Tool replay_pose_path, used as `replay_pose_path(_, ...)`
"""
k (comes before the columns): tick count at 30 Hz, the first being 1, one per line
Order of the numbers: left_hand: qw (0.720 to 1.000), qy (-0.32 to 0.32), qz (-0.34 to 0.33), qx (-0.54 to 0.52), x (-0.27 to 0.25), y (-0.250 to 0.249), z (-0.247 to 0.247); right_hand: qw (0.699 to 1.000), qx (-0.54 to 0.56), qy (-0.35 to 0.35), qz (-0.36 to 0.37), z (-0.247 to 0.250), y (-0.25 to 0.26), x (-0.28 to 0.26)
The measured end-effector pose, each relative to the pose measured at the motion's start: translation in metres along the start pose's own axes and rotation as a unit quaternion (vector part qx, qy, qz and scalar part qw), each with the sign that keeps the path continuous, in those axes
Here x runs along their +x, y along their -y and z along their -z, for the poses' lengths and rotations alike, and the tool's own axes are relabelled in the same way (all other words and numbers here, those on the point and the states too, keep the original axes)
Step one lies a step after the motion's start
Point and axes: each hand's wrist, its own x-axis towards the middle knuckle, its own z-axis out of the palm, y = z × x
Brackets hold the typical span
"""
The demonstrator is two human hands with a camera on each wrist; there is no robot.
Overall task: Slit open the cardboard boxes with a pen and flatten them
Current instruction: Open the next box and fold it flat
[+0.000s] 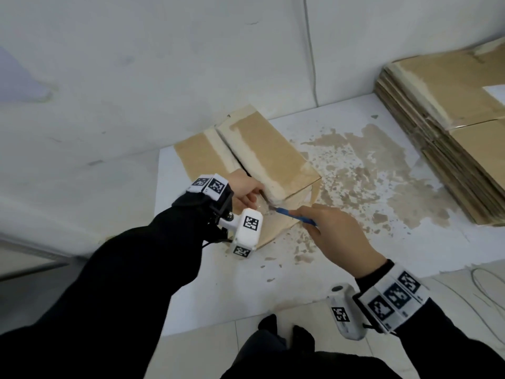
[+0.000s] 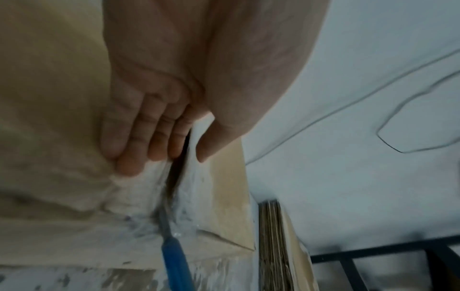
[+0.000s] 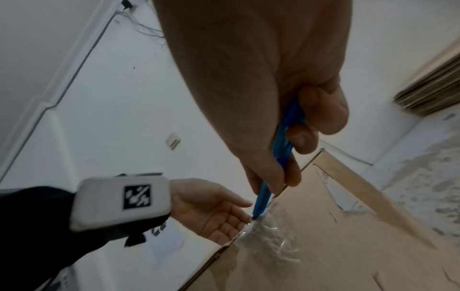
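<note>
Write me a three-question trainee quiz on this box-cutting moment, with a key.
1. True or false: the right hand holds the blue pen with its tip at the taped seam of the cardboard box.
2. Where does the stack of flattened boxes lie? A) on the right of the table; B) under the box being cut; C) on the floor.
3. Fill in: the left hand rests on the box with its fingers ____ (straight / curled round the pen).

Key: 1 true; 2 A; 3 straight.
</note>
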Motion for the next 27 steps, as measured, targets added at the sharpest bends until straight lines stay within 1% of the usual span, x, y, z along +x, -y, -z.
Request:
replay_pose_path(4, 0.997, -0.064, 0.004, -0.05, 0.004, -0.002, 0.0, 0.999, -0.031, 0.019, 0.012, 0.003, 0.004, 0.004)
replay_pose_path(6, 0.996, -0.051, 0.002, -0.075, 0.008, 0.004, -0.002, 0.999, -0.045, 0.016, 0.014, 0.007, 0.003, 0.003)
replay_pose_path(8, 0.992, -0.035, -0.016, -0.124, 0.011, 0.011, -0.008, 0.998, -0.065, 0.008, 0.006, 0.01, -0.001, -0.002)
replay_pose_path(10, 0.983, -0.061, -0.046, -0.165, 0.013, 0.017, -0.012, 0.996, -0.084, -0.001, -0.004, 0.008, 0.0, -0.004)
replay_pose_path(13, 0.977, -0.099, -0.083, -0.171, 0.013, 0.021, -0.015, 0.994, -0.106, -0.012, 0.002, -0.001, 0.009, 0.003)
replay_pose_path(14, 0.975, -0.102, -0.09, -0.174, 0.013, 0.022, -0.015, 0.993, -0.117, -0.019, -0.004, -0.004, 0.012, 0.007)
replay_pose_path(16, 0.975, -0.096, -0.098, -0.177, 0.013, 0.023, -0.015, 0.993, -0.112, -0.02, -0.046, 0.005, 0.009, 0.01)
replay_pose_path(18, 0.978, -0.105, -0.113, -0.142, 0.013, 0.024, -0.016, 0.993, -0.09, -0.001, -0.075, 0.026, -0.006, 0.003)
replay_pose_path(19, 0.979, -0.116, -0.128, -0.109, 0.014, 0.025, -0.017, 0.995, -0.067, 0.021, -0.072, 0.038, -0.014, -0.004)
replay_pose_path(21, 0.978, -0.118, -0.164, -0.053, 0.012, 0.025, -0.018, 0.995, 0.043, 0.071, -0.058, 0.059, -0.028, -0.019)
replay_pose_path(22, 0.978, -0.103, -0.18, -0.037, 0.011, 0.025, -0.017, 0.991, 0.097, 0.08, -0.054, 0.066, -0.033, -0.023)
replay_pose_path(23, 0.978, -0.077, -0.192, -0.021, 0.009, 0.025, -0.015, 0.988, 0.133, 0.062, -0.056, 0.07, -0.039, -0.024)
replay_pose_path(25, 0.977, -0.01, -0.208, 0.042, 0.0, 0.022, -0.004, 0.982, 0.169, -0.015, -0.076, 0.075, -0.049, -0.015)
replay_pose_path(27, 0.962, 0.035, -0.215, 0.165, -0.007, 0.015, 0.013, 0.974, 0.189, -0.076, -0.101, 0.073, -0.059, 0.0)
